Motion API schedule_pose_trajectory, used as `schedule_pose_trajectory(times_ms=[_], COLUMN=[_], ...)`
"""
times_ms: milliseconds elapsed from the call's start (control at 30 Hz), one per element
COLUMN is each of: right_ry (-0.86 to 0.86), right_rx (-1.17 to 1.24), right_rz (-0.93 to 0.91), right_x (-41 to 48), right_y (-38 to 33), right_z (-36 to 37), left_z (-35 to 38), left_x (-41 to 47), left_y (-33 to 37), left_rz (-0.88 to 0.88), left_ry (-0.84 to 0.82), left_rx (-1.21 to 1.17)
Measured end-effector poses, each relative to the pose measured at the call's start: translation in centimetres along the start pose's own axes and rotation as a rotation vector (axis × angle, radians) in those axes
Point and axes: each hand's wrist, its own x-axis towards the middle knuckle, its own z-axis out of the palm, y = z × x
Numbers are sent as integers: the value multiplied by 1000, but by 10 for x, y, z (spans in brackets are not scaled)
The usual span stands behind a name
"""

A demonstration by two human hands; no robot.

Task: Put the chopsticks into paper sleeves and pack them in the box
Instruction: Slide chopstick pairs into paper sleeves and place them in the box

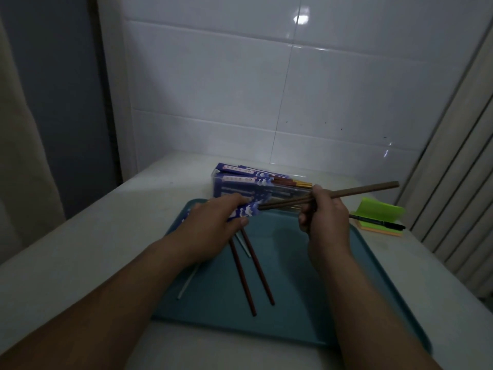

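Spanning the lower half of the frame, the tray (293,303) lies on a pale counter (80,249) against a tiled wall. At upper centre, just beyond the tray's far edge, stands the clear box (280,194), already holding several sleeved pairs with their ends showing. At right of the tray sit sticky notes (380,217) with a pen (378,222) across them. The left hand (213,231), centre left, has its fingers clamped on a blue sleeve (60,209); whether the sleeve's mouth is spread cannot be told. The right hand (324,217), centre right, has its fingers closed round a brown pair (333,197), tips pointing left and meeting the sleeve's open end. Two loose chopsticks (250,273) lie on the tray below the left hand, with a thin white strip (188,283) beside them at lower left.

To do this step well, the two sticks should probably be kept parallel and level with the sleeve, the mouth pinched open, and the pair slid straight in without creasing the paper.
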Motion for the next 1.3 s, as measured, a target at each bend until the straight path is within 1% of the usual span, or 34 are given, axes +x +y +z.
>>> schedule_pose_trajectory(times_ms=[200, 267, 367, 467, 500, 533, 633, 667, 700, 767, 867, 900, 967, 1033, 1067, 1133, 1200, 1300], right_ry=[-60, -138, -302, -448, -440, -384, -67, 8, 42, 5, -168, -196, -138, -9, 26, 1, -58, -59], right_rx=[-40, -79, -164, -196, -198, -183, -66, -39, -18, -14, -71, -80, -134, -252, -296, -347, -365, -405], right_rz=[13, 24, 34, 64, 68, 68, 50, 36, 28, 54, 147, 168, 130, 20, -25, -57, -36, -41], right_x=[0, -2, -9, -16, -15, -14, 0, 4, 7, 7, -1, -3, -3, 1, 2, 2, -2, -3], right_y=[4, 6, 13, 15, 15, 13, 6, 5, 5, 8, 14, 14, 13, 12, 12, 13, 15, 19], right_z=[-1, 0, 5, 9, 10, 10, 1, -3, -6, -6, 1, 3, 2, -3, -5, -5, -1, 0], left_z=[-1, -2, -1, -1, -2, -3, -4, -4, -3, -1, 0, 0, -1, -1, -1, 0, -1, -2], left_x=[-2, -1, 0, 4, 4, 5, 5, 5, 5, 3, 3, 4, 4, 4, 4, 3, 2, 2], left_y=[4, 6, 9, 8, 7, 6, -1, -3, -5, -6, -6, -7, -7, -7, -7, -5, -5, -6], left_rz=[-10, -10, -32, -46, -48, -51, -67, -68, -64, -55, -55, -60, -65, -59, -57, -63, -65, -48], left_ry=[-24, -29, -60, -37, -33, -37, -73, -77, -78, -79, -74, -74, -80, -92, -100, -117, -119, -126], left_rx=[-12, -32, -136, -153, -155, -160, -148, -139, -124, -89, -68, -71, -65, -30, -19, -23, -27, -13])
